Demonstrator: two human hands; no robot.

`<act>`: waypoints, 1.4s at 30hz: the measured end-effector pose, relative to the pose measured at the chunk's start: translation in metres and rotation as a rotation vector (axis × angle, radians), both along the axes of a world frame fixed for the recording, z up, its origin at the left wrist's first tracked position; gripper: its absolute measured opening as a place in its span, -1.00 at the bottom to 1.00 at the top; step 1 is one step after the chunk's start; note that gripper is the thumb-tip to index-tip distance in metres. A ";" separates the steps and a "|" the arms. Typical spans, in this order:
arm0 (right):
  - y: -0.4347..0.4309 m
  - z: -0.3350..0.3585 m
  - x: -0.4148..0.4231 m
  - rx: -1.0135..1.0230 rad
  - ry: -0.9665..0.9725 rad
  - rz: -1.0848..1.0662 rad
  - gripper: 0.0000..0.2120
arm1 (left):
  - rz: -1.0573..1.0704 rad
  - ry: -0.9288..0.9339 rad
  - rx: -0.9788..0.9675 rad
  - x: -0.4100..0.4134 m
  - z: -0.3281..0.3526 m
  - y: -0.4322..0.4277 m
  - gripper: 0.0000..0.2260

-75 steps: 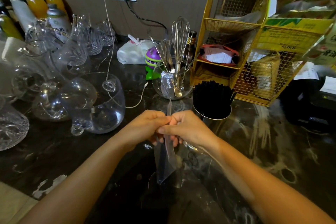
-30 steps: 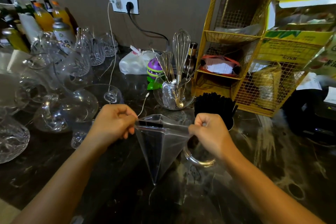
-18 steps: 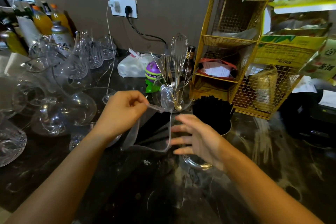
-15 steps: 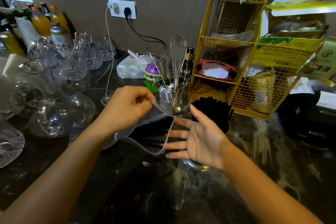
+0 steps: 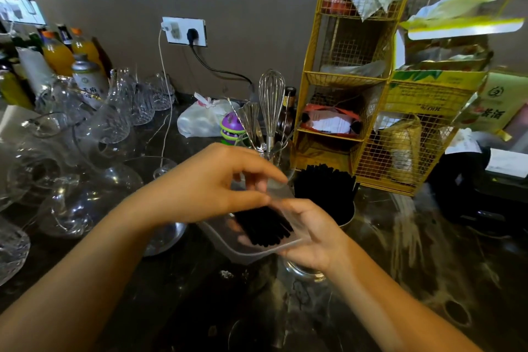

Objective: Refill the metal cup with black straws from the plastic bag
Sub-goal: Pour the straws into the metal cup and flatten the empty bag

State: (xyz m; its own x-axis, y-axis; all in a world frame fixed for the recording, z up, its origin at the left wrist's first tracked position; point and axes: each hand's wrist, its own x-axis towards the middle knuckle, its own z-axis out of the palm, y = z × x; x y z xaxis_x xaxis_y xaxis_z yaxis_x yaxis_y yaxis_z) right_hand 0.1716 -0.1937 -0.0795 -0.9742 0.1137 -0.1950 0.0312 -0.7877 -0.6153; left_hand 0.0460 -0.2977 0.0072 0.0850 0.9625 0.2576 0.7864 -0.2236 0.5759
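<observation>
Both bare forearms reach in from the bottom edge and meet at the clear plastic bag point(image 5: 258, 248). The left hand point(image 5: 211, 186) arches over the bag's upper edge, thumb and fingertips pinched on the film. The right hand point(image 5: 311, 237) cups the bag from its right side and beneath, palm upward, fingers showing through the plastic.

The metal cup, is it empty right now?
No, the metal cup already stands packed with upright black straws, just behind the right hand.

Grey-brown wall point(image 5: 257, 8) above dark marble counter point(image 5: 428, 280), dimly lit.
</observation>
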 end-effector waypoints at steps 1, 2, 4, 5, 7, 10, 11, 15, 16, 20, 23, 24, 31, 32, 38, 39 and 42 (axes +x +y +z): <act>0.001 0.003 0.000 0.040 0.023 -0.004 -0.70 | -0.006 -0.085 -0.041 -0.005 0.004 -0.003 -0.66; 0.003 0.005 0.000 0.089 0.041 -0.010 -0.68 | 0.003 -0.189 -0.059 -0.012 0.006 -0.006 -0.61; 0.008 0.008 -0.001 0.184 0.067 -0.006 -0.60 | 0.115 -0.468 0.021 -0.024 0.003 -0.006 -0.56; 0.010 0.010 -0.001 0.217 0.081 0.003 -0.54 | 0.234 -0.607 0.096 -0.031 -0.004 -0.003 -0.55; 0.018 0.014 0.000 0.265 0.111 0.021 -0.47 | 0.468 -0.860 0.113 -0.040 -0.020 0.007 -0.62; 0.032 0.021 0.005 0.298 0.137 -0.010 -0.50 | 0.413 -1.210 -0.230 -0.041 -0.040 0.023 -0.65; 0.037 0.024 0.007 0.327 0.134 -0.035 -0.52 | 0.343 -1.279 -0.327 -0.038 -0.042 0.028 -0.68; 0.054 0.040 0.013 0.408 0.082 -0.145 -0.52 | 0.126 -1.316 -0.447 -0.033 -0.039 0.064 -0.72; 0.059 0.044 0.015 0.423 0.074 -0.165 -0.55 | 0.109 -1.280 -0.442 -0.032 -0.036 0.075 -0.69; 0.079 0.060 0.023 0.537 0.041 -0.280 -0.62 | 0.072 -1.075 -0.364 -0.020 -0.018 0.114 -0.80; 0.094 0.068 0.026 0.678 -0.026 -0.436 -0.62 | 0.069 -0.963 -0.256 -0.011 -0.011 0.138 -0.93; 0.098 0.069 0.027 0.726 -0.039 -0.488 -0.59 | 0.058 -0.939 -0.233 -0.008 -0.009 0.145 -0.90; 0.108 0.057 0.035 0.976 -0.051 -0.713 -0.50 | 0.003 -0.879 -0.069 0.005 -0.005 0.160 -0.76; 0.107 0.054 0.036 0.999 -0.044 -0.738 -0.50 | -0.006 -0.858 -0.044 0.005 -0.008 0.161 -0.74; 0.102 0.028 0.036 1.001 -0.002 -0.776 -0.45 | 0.007 -0.713 0.045 0.003 -0.032 0.157 -0.70; 0.102 0.025 0.036 1.000 -0.003 -0.776 -0.45 | 0.003 -0.720 0.048 0.003 -0.036 0.155 -0.69; 0.101 0.019 0.036 0.994 0.012 -0.763 -0.46 | -0.038 -0.754 0.043 0.003 -0.042 0.152 -0.68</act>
